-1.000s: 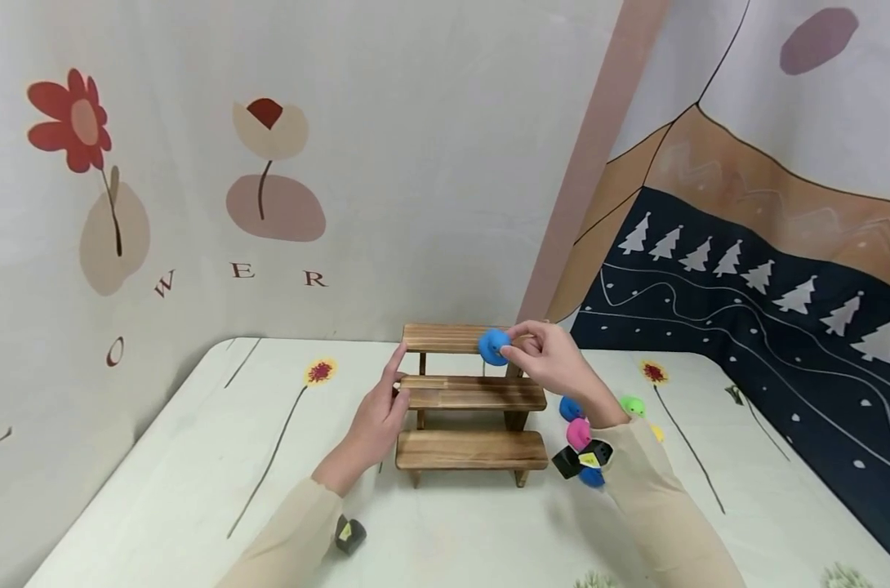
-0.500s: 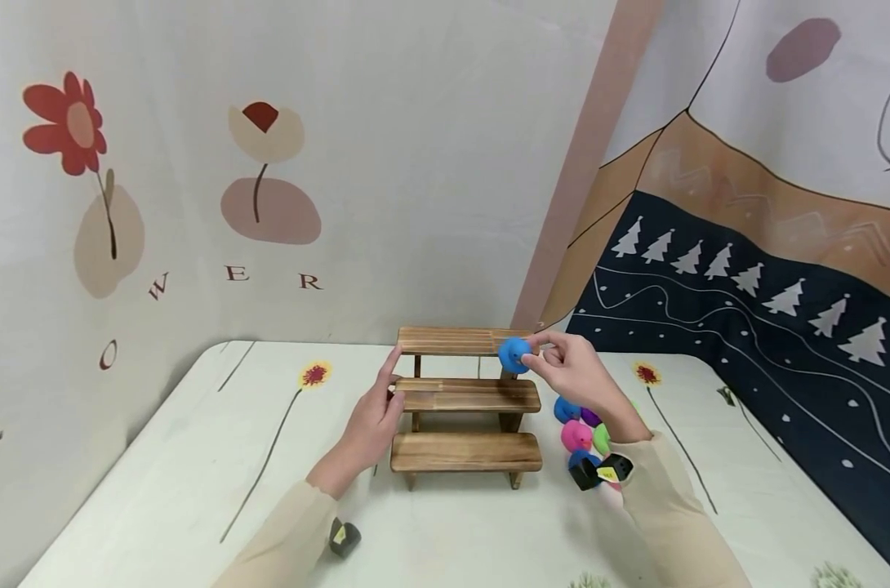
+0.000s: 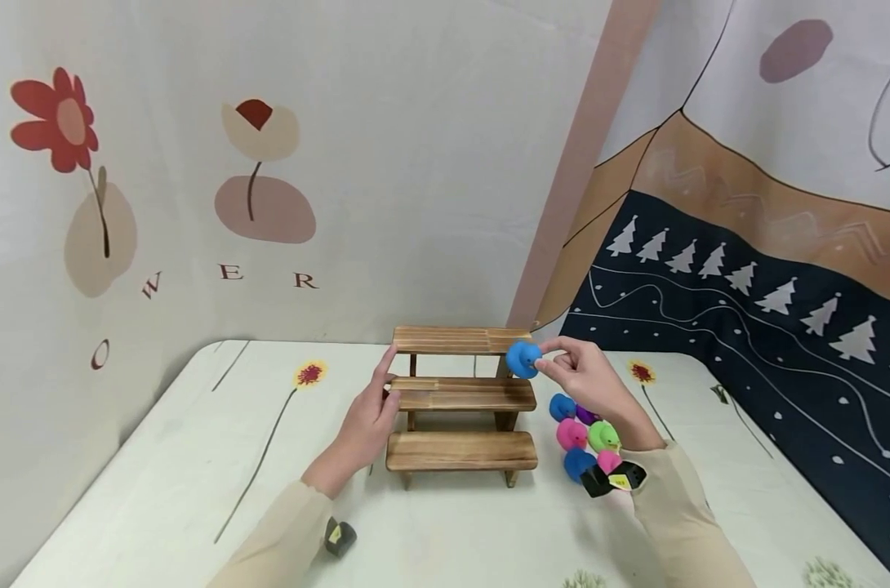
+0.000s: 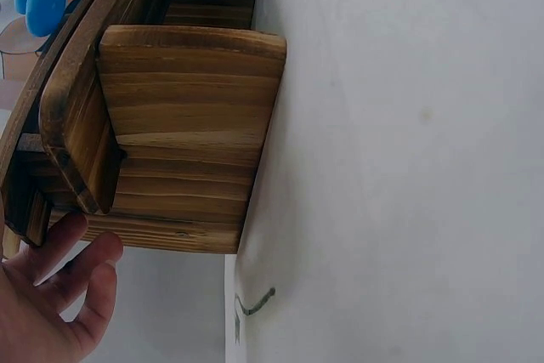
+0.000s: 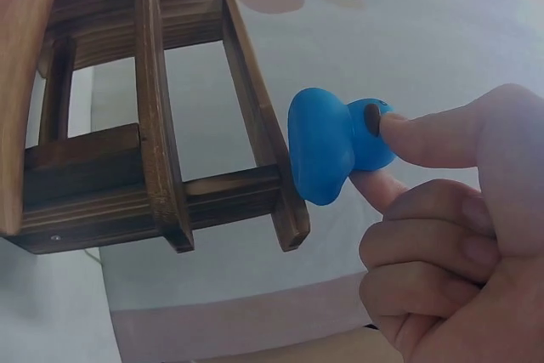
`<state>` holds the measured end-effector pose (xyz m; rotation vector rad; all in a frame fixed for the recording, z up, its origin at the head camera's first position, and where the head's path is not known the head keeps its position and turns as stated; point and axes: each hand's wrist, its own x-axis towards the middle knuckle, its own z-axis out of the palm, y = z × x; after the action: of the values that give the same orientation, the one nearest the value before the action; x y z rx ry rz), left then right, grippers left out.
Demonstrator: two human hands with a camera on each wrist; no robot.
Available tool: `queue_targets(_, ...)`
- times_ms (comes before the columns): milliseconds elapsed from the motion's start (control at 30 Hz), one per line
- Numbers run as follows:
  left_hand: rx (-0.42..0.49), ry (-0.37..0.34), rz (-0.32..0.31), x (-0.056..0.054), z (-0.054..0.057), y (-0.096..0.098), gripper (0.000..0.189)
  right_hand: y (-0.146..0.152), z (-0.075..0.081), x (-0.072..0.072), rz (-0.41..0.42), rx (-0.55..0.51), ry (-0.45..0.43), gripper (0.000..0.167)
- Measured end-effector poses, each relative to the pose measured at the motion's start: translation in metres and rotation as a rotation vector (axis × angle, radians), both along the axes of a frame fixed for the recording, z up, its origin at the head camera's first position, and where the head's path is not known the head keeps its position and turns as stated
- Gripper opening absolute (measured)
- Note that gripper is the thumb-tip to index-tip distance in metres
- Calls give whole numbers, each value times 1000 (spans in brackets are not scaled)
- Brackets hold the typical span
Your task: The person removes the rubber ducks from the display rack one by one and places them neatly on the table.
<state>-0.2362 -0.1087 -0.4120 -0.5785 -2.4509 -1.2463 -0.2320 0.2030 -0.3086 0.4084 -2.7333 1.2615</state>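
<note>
My right hand (image 3: pixel 588 380) pinches a blue rubber duck (image 3: pixel 523 359) by its head between thumb and index finger. In the right wrist view the duck (image 5: pixel 321 149) is tilted, its base toward the end of the top step; whether it touches the wood I cannot tell. A three-tier wooden step stand (image 3: pixel 463 395) is upright in the middle of the table. At the stand's left end my left hand (image 3: pixel 362 420) touches the upper tiers with extended fingers. The left wrist view has these fingertips (image 4: pixel 106 248) against the stand's side (image 4: pixel 191 116).
Right of the stand lies a group of rubber ducks, among them a pink duck (image 3: pixel 571 434), a green duck (image 3: pixel 603 437) and a blue duck (image 3: pixel 579 464). My right forearm and its wrist camera (image 3: pixel 614 479) partly cover them. A patterned cloth wall (image 3: pixel 416 204) rises behind the table.
My right hand has moved the blue duck rightward along the top step toward its right end. The ducks on the table are less covered now. My left hand stays on the stand.
</note>
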Motion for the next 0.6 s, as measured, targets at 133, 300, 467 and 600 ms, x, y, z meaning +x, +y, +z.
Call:
queue_targets(133, 1, 7, -3, 0, -1, 0, 64, 1, -2, 1, 3, -6, -16, 27)
queue_targets(300, -1, 16, -8, -1, -2, 1, 64, 7, -3, 6, -33, 5, -47, 30)
queue_targets(467, 4, 20, -12, -2, -2, 0, 64, 17, -3, 12, -65, 11, -62, 32)
queue_targets(600, 4, 10, -11, -2, -2, 0, 65, 25, -7, 16, -59, -4, -58, 33)
